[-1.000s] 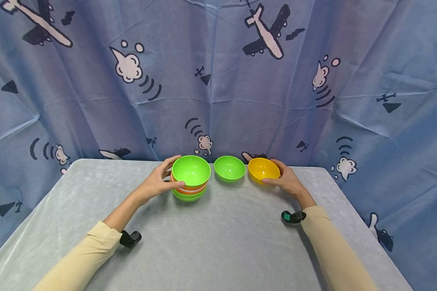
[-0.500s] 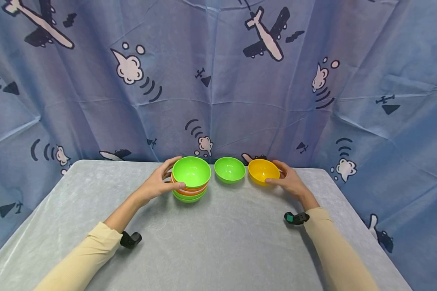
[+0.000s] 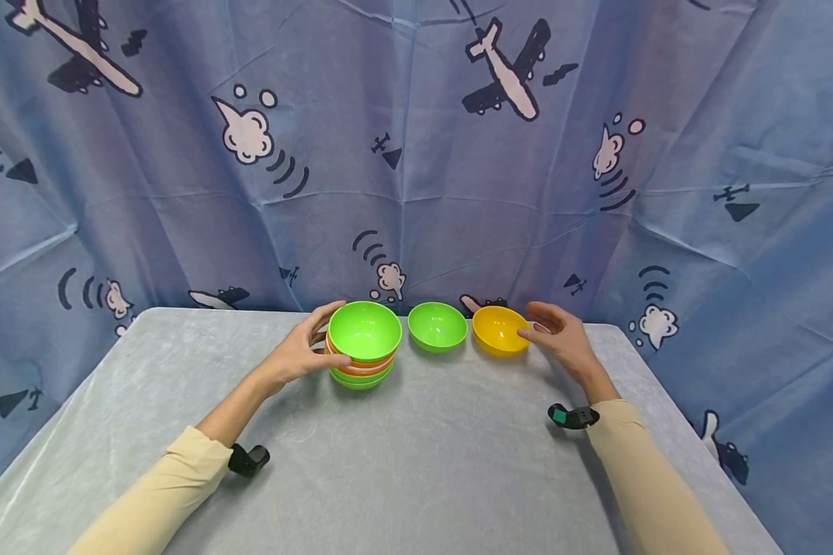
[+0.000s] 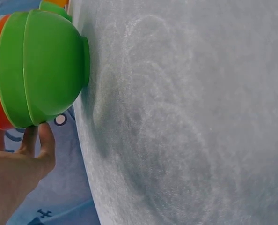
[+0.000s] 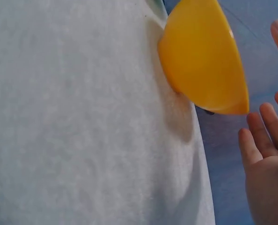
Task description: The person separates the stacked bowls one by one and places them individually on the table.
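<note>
My left hand grips the side of a stack of nested bowls, thumb at the front and fingers around the left side. A bright green bowl tops the stack, with orange and white rims under it and green bowls at the bottom. At the right, my right hand is spread beside a yellow bowl. In the right wrist view its fingers are parted and off the yellow bowl's rim. Between the stack and the yellow bowl stands a single green bowl.
The bowls stand along the far edge of a table with a pale grey cloth. Right behind that edge hangs a blue curtain printed with planes and clouds. Each wrist wears a black camera strap.
The right hand has loosened from the yellow bowl and drawn back to the right, fingers opening. The left hand keeps its grip on the stack, and the bowls stay where they were.
</note>
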`<act>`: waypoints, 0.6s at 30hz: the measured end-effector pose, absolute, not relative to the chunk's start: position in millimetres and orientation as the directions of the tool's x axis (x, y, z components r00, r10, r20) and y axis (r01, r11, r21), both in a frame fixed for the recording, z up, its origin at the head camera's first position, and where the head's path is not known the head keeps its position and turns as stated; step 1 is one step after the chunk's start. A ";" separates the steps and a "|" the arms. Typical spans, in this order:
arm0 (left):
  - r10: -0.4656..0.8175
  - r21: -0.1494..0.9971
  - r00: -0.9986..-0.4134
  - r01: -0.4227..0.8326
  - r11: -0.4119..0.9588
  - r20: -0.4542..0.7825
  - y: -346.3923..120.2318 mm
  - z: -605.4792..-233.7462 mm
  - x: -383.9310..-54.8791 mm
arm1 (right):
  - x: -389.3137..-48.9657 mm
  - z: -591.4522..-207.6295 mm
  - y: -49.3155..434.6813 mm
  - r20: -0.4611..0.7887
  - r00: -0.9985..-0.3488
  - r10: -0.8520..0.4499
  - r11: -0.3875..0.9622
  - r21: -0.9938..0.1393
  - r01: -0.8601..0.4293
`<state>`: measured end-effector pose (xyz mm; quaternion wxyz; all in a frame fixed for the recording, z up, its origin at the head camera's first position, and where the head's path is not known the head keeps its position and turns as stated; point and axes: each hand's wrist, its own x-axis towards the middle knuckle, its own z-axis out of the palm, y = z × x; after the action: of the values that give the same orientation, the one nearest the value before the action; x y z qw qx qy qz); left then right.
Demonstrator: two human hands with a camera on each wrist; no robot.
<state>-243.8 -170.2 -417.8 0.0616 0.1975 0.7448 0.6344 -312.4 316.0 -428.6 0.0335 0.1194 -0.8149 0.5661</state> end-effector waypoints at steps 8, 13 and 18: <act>0.384 0.965 -0.908 0.231 0.122 0.169 -171.2 -419.3 -244.2 | -309.3 -423.7 309.1 0.260 -0.957 -0.124 0.326 -0.901 -0.287; 0.385 0.962 -0.908 0.233 0.139 0.165 -171.8 -419.0 -244.8 | -307.0 -418.5 300.1 0.277 -0.950 -0.145 0.305 -0.901 -0.309; 0.385 0.963 -0.910 0.226 0.149 0.154 -171.5 -417.2 -244.3 | -304.5 -413.5 289.6 0.297 -0.938 -0.180 0.257 -0.906 -0.336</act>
<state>-244.3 -171.5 -417.2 0.0640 0.2023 0.7552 0.6202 -304.5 289.6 -413.5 0.0667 0.1633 -0.7899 0.5873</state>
